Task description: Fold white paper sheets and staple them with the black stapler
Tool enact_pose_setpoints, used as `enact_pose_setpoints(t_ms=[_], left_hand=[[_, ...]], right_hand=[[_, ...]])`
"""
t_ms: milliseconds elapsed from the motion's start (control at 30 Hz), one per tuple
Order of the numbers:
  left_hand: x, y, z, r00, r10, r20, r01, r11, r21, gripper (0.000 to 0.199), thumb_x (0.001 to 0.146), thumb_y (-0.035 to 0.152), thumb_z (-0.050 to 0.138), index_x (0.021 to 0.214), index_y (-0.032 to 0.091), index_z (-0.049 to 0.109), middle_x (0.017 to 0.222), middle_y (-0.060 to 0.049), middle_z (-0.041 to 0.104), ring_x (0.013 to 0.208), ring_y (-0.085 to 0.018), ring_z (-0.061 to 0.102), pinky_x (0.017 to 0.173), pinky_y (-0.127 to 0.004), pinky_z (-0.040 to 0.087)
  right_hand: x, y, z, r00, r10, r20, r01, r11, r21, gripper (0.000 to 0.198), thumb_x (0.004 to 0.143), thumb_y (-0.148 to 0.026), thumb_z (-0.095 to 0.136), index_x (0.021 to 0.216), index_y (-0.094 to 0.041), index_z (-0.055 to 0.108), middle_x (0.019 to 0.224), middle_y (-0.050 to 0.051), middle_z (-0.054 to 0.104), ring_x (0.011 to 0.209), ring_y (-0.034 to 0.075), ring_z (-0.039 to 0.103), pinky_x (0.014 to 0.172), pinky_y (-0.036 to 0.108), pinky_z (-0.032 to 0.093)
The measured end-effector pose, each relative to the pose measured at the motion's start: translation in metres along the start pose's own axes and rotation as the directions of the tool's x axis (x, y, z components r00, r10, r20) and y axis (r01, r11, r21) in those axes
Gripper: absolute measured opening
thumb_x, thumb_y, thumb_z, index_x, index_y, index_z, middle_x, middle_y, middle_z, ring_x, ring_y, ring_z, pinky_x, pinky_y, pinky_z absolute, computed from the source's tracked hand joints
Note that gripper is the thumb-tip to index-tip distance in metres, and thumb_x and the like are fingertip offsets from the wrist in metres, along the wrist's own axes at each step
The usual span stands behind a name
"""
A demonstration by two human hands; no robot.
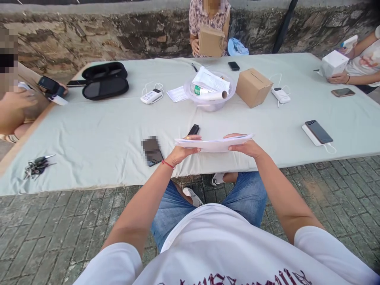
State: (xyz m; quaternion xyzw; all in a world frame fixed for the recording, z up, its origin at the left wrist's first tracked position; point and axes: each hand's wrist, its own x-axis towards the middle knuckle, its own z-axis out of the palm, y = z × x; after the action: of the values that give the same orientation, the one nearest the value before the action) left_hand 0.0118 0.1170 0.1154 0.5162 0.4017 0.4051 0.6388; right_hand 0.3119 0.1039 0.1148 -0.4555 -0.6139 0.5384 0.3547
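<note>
A thin stack of white paper sheets (214,145) is held up on edge over the near side of the table, its faces seen steeply from above. At its left end my left hand (184,152) is closed on it, thumb on the near side; a red string bracelet circles that wrist. The opposite end is pinched by my right hand (246,148). Just beyond the left hand lies a small black object (194,130), partly hidden by the paper. A dark phone (153,152) rests on the cloth to the left of my left wrist.
A cloth-covered table (97,138) bears a plastic basin (211,105) of papers, a cardboard box (253,88), an open black case (105,80), keys (38,166) and a white power bank with a phone (318,132). People sit at the left, far and right sides, one holding a carton (211,41).
</note>
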Motion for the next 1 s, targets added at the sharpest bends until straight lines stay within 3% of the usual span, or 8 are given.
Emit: enact_pose_setpoints(t_ms=[133, 267, 467, 567, 667, 800, 867, 1000], left_hand=[[0.0, -0.002, 0.013, 0.991, 0.021, -0.129, -0.033, 0.995, -0.09, 0.057, 0.055, 0.018, 0.09, 0.108, 0.016, 0.072, 0.11, -0.011, 0.073, 0.119, -0.032, 0.059, 0.108, -0.045, 0.043], [0.004, 0.0, 0.009, 0.994, 0.096, -0.055, -0.098, 0.995, -0.031, 0.066, 0.056, 0.023, 0.091, 0.117, 0.015, 0.068, 0.115, -0.012, 0.072, 0.122, -0.033, 0.059, 0.109, -0.046, 0.043], [0.006, -0.038, 0.0, 0.999, -0.031, -0.017, 0.033, 0.995, 0.098, 0.062, 0.061, 0.041, 0.088, 0.112, 0.011, 0.07, 0.122, -0.019, 0.069, 0.123, -0.035, 0.058, 0.11, -0.05, 0.04], [-0.001, -0.046, 0.003, 0.999, -0.025, -0.024, 0.029, 0.98, 0.198, 0.066, 0.065, 0.045, 0.084, 0.12, 0.014, 0.066, 0.129, -0.016, 0.066, 0.124, -0.032, 0.057, 0.109, -0.048, 0.042], [-0.002, -0.047, 0.004, 0.999, -0.034, 0.024, 0.025, 0.955, 0.296, 0.055, 0.069, 0.046, 0.081, 0.113, 0.016, 0.07, 0.122, -0.012, 0.07, 0.116, -0.031, 0.061, 0.104, -0.046, 0.046], [0.003, -0.053, 0.007, 0.993, -0.058, 0.106, 0.022, 0.949, 0.316, 0.038, 0.068, 0.046, 0.08, 0.091, 0.016, 0.076, 0.101, -0.011, 0.075, 0.1, -0.031, 0.067, 0.095, -0.045, 0.051], [0.003, -0.057, 0.009, 0.991, -0.086, 0.106, 0.054, 0.959, 0.278, 0.035, 0.068, 0.045, 0.08, 0.088, 0.017, 0.076, 0.096, -0.011, 0.076, 0.099, -0.031, 0.067, 0.093, -0.044, 0.052], [-0.002, -0.062, 0.011, 0.999, -0.037, -0.002, 0.037, 0.984, 0.172, 0.052, 0.069, 0.044, 0.081, 0.111, 0.015, 0.072, 0.121, -0.012, 0.071, 0.117, -0.031, 0.061, 0.104, -0.045, 0.047]], right_hand=[[0.004, -0.01, 0.009, 0.991, -0.078, -0.106, 0.08, 0.997, 0.014, 0.061, 0.07, -0.05, 0.08, 0.121, -0.021, 0.066, 0.123, 0.009, 0.068, 0.116, 0.029, 0.061, 0.104, 0.052, 0.048], [0.003, -0.019, 0.009, 0.971, -0.159, -0.18, 0.16, 0.987, -0.006, 0.059, 0.073, -0.051, 0.078, 0.124, -0.023, 0.065, 0.128, 0.008, 0.067, 0.122, 0.028, 0.059, 0.108, 0.05, 0.045], [-0.001, 0.019, 0.003, 0.99, -0.011, -0.141, 0.012, 1.0, 0.0, 0.049, 0.071, -0.049, 0.08, 0.11, -0.02, 0.073, 0.117, 0.008, 0.072, 0.114, 0.028, 0.064, 0.106, 0.05, 0.046], [-0.005, 0.031, 0.005, 0.987, -0.045, -0.156, 0.042, 0.999, -0.027, 0.04, 0.075, -0.049, 0.077, 0.105, -0.022, 0.075, 0.112, 0.006, 0.074, 0.109, 0.026, 0.066, 0.102, 0.045, 0.05], [-0.009, 0.031, 0.006, 0.993, -0.091, -0.076, 0.083, 0.991, -0.101, 0.032, 0.078, -0.047, 0.075, 0.101, -0.025, 0.076, 0.109, 0.005, 0.073, 0.105, 0.025, 0.067, 0.097, 0.041, 0.053], [-0.011, 0.03, 0.008, 1.0, -0.019, 0.02, 0.021, 0.993, -0.12, 0.034, 0.076, -0.046, 0.077, 0.102, -0.023, 0.075, 0.11, 0.007, 0.072, 0.105, 0.026, 0.067, 0.097, 0.043, 0.053], [-0.011, 0.032, 0.009, 1.0, -0.016, -0.025, 0.014, 0.996, -0.089, 0.032, 0.077, -0.046, 0.075, 0.1, -0.022, 0.075, 0.111, 0.008, 0.073, 0.107, 0.027, 0.066, 0.098, 0.044, 0.052], [-0.013, 0.039, 0.013, 0.986, -0.038, -0.161, 0.029, 0.998, -0.056, 0.049, 0.074, -0.045, 0.079, 0.117, -0.023, 0.07, 0.122, 0.007, 0.07, 0.121, 0.027, 0.06, 0.108, 0.046, 0.045]])
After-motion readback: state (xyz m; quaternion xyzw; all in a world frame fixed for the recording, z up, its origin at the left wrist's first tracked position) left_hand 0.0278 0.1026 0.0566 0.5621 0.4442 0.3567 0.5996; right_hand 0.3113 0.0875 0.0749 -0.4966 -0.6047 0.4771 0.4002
